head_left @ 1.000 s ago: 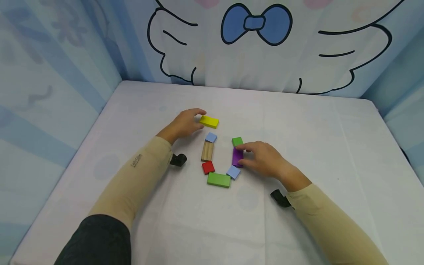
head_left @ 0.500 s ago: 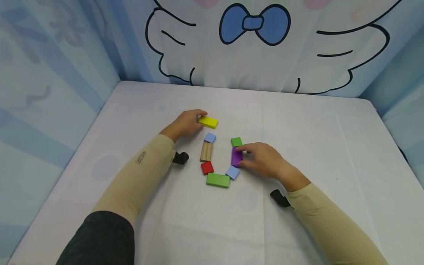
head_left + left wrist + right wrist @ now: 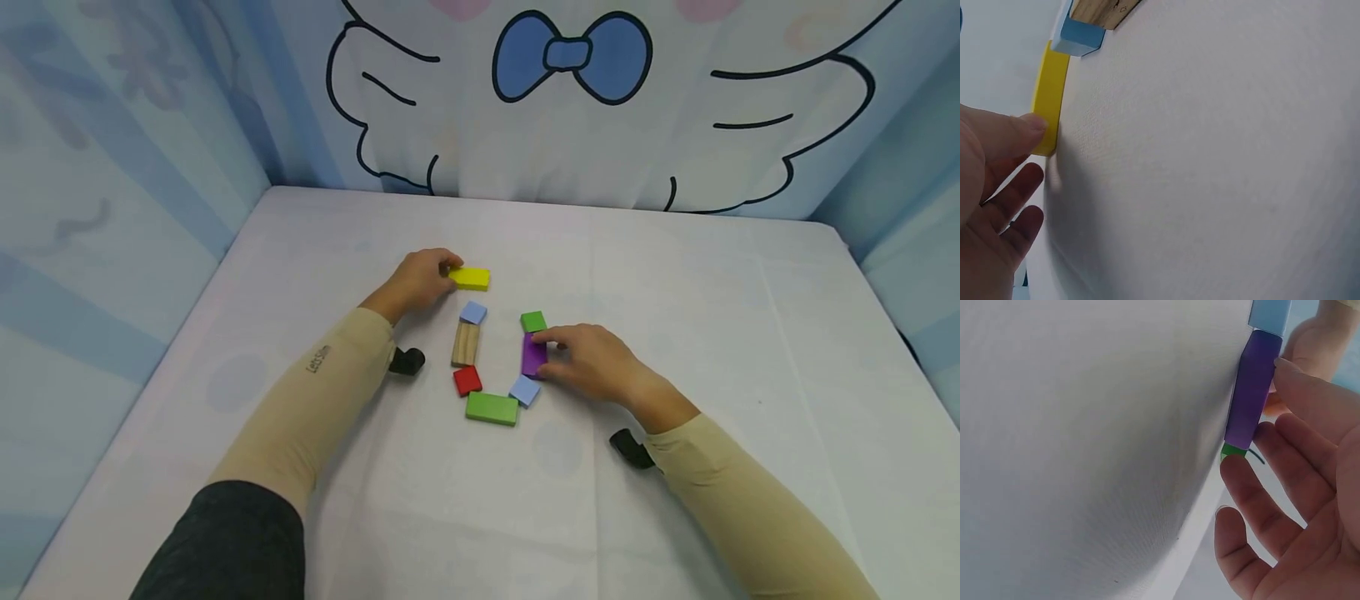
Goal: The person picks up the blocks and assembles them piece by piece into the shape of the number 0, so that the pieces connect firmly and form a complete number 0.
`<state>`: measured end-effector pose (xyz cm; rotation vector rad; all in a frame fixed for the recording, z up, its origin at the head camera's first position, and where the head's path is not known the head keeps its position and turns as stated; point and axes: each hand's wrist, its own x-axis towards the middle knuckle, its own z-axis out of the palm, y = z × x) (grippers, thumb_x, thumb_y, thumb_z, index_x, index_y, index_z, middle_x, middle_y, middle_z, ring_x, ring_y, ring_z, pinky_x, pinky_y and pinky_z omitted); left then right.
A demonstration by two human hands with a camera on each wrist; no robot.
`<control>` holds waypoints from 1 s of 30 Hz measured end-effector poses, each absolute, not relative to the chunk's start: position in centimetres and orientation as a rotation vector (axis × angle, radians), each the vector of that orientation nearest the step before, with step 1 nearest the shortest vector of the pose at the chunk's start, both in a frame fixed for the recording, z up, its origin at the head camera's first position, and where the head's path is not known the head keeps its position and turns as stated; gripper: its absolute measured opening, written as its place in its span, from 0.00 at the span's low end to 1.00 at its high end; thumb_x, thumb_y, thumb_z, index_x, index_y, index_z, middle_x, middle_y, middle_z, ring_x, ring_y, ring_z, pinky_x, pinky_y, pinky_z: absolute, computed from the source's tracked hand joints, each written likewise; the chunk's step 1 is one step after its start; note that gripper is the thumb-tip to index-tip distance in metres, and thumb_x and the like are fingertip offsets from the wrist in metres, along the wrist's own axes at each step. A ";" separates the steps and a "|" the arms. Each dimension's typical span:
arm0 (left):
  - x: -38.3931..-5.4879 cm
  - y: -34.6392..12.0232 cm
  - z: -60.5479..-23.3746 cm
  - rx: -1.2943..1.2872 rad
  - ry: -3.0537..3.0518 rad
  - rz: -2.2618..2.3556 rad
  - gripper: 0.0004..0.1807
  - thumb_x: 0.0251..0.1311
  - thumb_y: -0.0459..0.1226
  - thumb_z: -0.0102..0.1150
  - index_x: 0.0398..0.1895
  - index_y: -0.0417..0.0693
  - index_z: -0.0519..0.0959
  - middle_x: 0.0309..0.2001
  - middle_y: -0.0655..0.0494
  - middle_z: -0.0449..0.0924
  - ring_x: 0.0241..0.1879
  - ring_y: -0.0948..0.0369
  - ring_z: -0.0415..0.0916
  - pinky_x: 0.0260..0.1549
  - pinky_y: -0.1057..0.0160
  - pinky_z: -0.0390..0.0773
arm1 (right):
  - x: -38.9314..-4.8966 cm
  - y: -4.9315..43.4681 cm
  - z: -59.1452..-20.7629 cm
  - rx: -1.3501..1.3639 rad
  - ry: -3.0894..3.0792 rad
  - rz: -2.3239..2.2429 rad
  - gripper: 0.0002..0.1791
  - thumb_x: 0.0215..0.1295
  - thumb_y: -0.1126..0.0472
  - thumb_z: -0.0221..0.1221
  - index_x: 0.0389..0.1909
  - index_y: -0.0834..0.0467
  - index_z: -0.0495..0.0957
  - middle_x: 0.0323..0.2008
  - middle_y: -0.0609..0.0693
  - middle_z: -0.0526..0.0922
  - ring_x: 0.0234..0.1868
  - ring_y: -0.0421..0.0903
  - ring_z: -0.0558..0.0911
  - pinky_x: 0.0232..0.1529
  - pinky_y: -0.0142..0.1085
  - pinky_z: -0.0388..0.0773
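Observation:
Thumb and fingers of my left hand (image 3: 418, 282) pinch the left end of a yellow block (image 3: 472, 279), at the far side of the arrangement. In the left wrist view the thumb presses on the yellow block (image 3: 1051, 94). At the right column my right hand (image 3: 596, 360) holds a purple block (image 3: 533, 357), index finger by its far end and thumb by its near end. A small green block (image 3: 533, 322) sits beyond the purple one, and a blue block (image 3: 524, 390) at its near end. The right wrist view shows the purple block (image 3: 1255, 387) between thumb and fingers.
The left column has a blue block (image 3: 473, 312), a striped wooden block (image 3: 465, 344) and a red block (image 3: 467, 381). A long green block (image 3: 492, 409) lies across the near end. All rest on a white-covered table (image 3: 675, 275), with a printed curtain (image 3: 570, 150) behind.
The yellow block has turned slightly in my left hand and now lies more level across the far side. My right hand stays at the purple block. The head view has shifted a little.

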<state>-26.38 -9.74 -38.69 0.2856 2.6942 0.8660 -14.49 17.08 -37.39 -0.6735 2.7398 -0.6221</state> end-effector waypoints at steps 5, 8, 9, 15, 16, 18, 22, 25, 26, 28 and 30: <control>-26.3 -9.7 -38.6 0.271 2.678 0.878 0.21 0.68 0.33 0.61 0.64 0.44 0.74 0.57 0.48 0.74 0.55 0.54 0.69 0.61 0.57 0.68 | -14.4 17.1 -37.5 -0.657 2.729 -0.625 0.25 0.66 0.56 0.65 0.63 0.58 0.78 0.54 0.58 0.82 0.55 0.56 0.80 0.58 0.53 0.72; -26.3 -9.7 -38.5 0.266 2.666 0.891 0.22 0.68 0.32 0.61 0.64 0.44 0.74 0.59 0.48 0.74 0.57 0.54 0.69 0.63 0.57 0.67 | -14.4 17.1 -37.6 -0.657 2.728 -0.627 0.25 0.67 0.56 0.65 0.63 0.58 0.77 0.55 0.58 0.82 0.55 0.56 0.80 0.59 0.53 0.72; -26.3 -9.6 -38.5 0.267 2.662 0.895 0.22 0.68 0.32 0.61 0.64 0.44 0.74 0.59 0.49 0.74 0.58 0.54 0.69 0.64 0.57 0.66 | -14.4 17.1 -37.6 -0.658 2.728 -0.625 0.25 0.67 0.56 0.65 0.63 0.58 0.77 0.55 0.58 0.82 0.55 0.56 0.80 0.59 0.53 0.72; -26.3 -9.0 -37.9 0.298 2.641 0.911 0.22 0.68 0.32 0.60 0.64 0.44 0.74 0.61 0.49 0.74 0.60 0.55 0.68 0.64 0.58 0.66 | -14.4 17.0 -37.5 -0.652 2.727 -0.616 0.25 0.67 0.55 0.65 0.63 0.57 0.77 0.55 0.57 0.82 0.55 0.55 0.80 0.58 0.53 0.72; -26.3 -8.9 -37.8 0.303 2.637 0.912 0.21 0.68 0.32 0.60 0.64 0.44 0.74 0.60 0.50 0.74 0.59 0.55 0.68 0.64 0.58 0.66 | -14.4 17.0 -37.4 -0.650 2.725 -0.613 0.25 0.67 0.55 0.65 0.63 0.57 0.77 0.55 0.58 0.82 0.55 0.55 0.80 0.58 0.53 0.73; -26.3 -8.6 -37.7 0.310 2.627 0.922 0.21 0.67 0.32 0.60 0.64 0.44 0.74 0.60 0.50 0.74 0.58 0.55 0.68 0.64 0.58 0.66 | -14.4 17.0 -37.4 -0.641 2.723 -0.607 0.25 0.67 0.54 0.65 0.64 0.57 0.77 0.55 0.57 0.82 0.55 0.55 0.80 0.58 0.53 0.73; -26.3 -8.0 -37.5 0.317 2.608 0.938 0.21 0.67 0.33 0.60 0.63 0.44 0.74 0.59 0.51 0.74 0.57 0.56 0.69 0.63 0.59 0.67 | -14.4 17.0 -37.4 -0.631 2.719 -0.606 0.25 0.67 0.54 0.65 0.64 0.56 0.77 0.56 0.57 0.81 0.55 0.55 0.79 0.58 0.53 0.72; -26.3 -7.5 -37.5 0.319 2.598 0.939 0.21 0.67 0.33 0.61 0.63 0.45 0.74 0.58 0.52 0.74 0.56 0.56 0.69 0.63 0.59 0.68 | -14.4 17.0 -37.4 -0.635 2.721 -0.611 0.25 0.67 0.54 0.65 0.64 0.56 0.77 0.56 0.57 0.81 0.55 0.55 0.80 0.58 0.53 0.73; -26.3 -7.4 -37.5 0.320 2.596 0.939 0.21 0.67 0.34 0.61 0.63 0.45 0.74 0.58 0.52 0.74 0.56 0.56 0.69 0.63 0.59 0.68 | -14.4 17.0 -37.3 -0.638 2.722 -0.611 0.25 0.67 0.54 0.65 0.64 0.56 0.77 0.56 0.57 0.81 0.54 0.55 0.80 0.58 0.53 0.73; -26.2 -7.1 -37.4 0.321 2.588 0.947 0.21 0.67 0.34 0.61 0.62 0.45 0.75 0.58 0.52 0.74 0.56 0.56 0.69 0.62 0.60 0.68 | -14.4 17.0 -37.3 -0.642 2.725 -0.613 0.25 0.67 0.54 0.65 0.64 0.56 0.77 0.56 0.57 0.81 0.54 0.55 0.80 0.57 0.52 0.73; -26.0 -6.9 -37.4 0.325 2.582 0.958 0.20 0.67 0.34 0.61 0.62 0.45 0.75 0.57 0.52 0.74 0.55 0.56 0.69 0.62 0.60 0.69 | -14.4 17.1 -37.3 -0.644 2.729 -0.615 0.25 0.67 0.54 0.65 0.64 0.56 0.77 0.56 0.57 0.82 0.54 0.55 0.80 0.57 0.52 0.73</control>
